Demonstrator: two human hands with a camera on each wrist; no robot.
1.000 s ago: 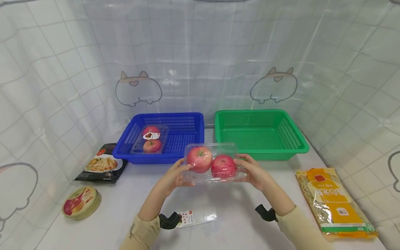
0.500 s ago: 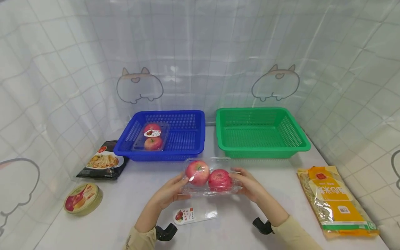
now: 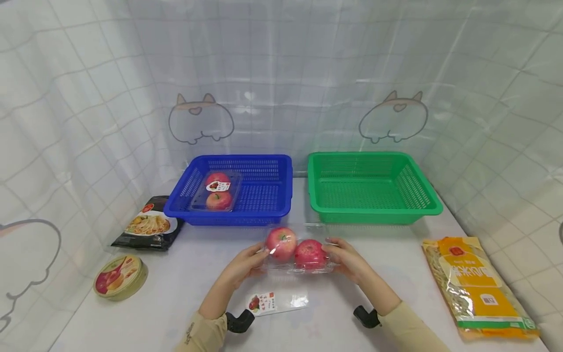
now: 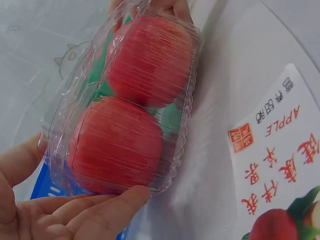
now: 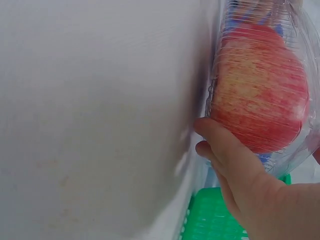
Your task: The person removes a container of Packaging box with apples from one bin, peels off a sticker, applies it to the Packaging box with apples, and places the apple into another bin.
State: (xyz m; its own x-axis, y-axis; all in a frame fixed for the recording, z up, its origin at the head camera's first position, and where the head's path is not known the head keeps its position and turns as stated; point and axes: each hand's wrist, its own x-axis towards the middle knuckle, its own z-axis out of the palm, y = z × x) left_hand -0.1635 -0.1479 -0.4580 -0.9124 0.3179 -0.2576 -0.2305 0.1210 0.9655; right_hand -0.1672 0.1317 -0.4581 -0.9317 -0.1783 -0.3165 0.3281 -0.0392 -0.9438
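A clear plastic clamshell box with two red apples inside is held in front of the baskets. My left hand grips its left end, thumb on the near side and fingers below, as the left wrist view shows. At the opposite end my right hand grips the box, fingers along its lower edge in the right wrist view. On the table nearer to me lies a white label sleeve printed with apples, partly clear. Whether the box touches the table I cannot tell.
A blue basket at back left contains another boxed pair of apples with a label. Beside it stands a green basket. A black food packet and a round tin lie left; a yellow noodle bag lies right.
Both hands have lowered the clamshell box and drawn it nearer, away from the baskets' front edges. The label sleeve has stayed on the table. The head view has shifted slightly.
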